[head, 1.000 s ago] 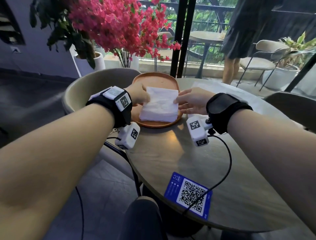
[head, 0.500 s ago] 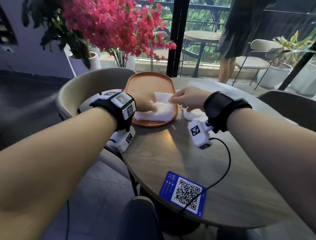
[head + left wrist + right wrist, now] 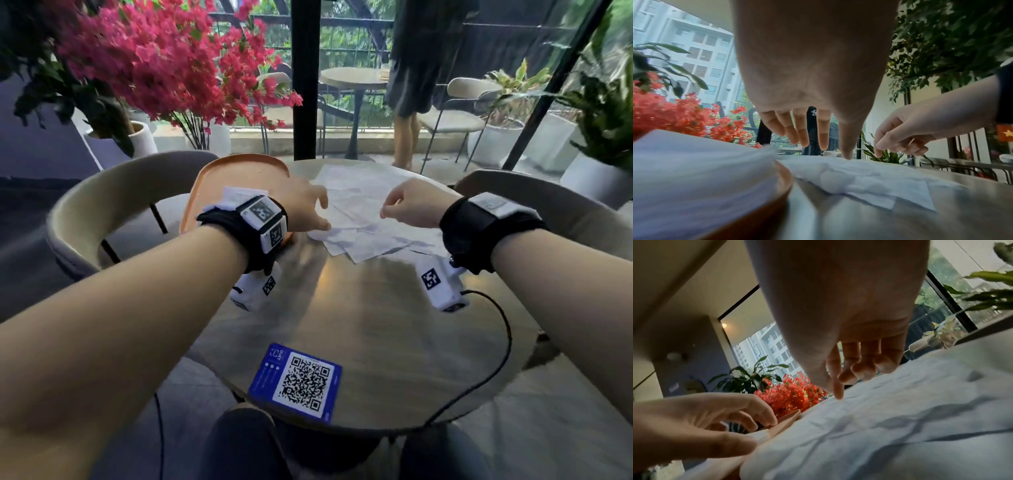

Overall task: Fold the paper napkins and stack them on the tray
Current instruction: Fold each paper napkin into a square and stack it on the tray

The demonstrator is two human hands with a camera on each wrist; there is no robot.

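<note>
Now both hands hover over the loose napkins lying just beside the tray on the table. The left hand is spread and holds nothing; the right hand has curled fingers, also holding nothing (one fingertip nearly touches paper). Because the sheets overlap, a pinch may lift two together, I think.

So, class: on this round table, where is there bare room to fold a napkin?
Bare tabletop lies between the loose napkins and the blue card. The far side is crowded: napkins overlap there, beside the tray with its folded stack, under the left hand and right hand.
</note>
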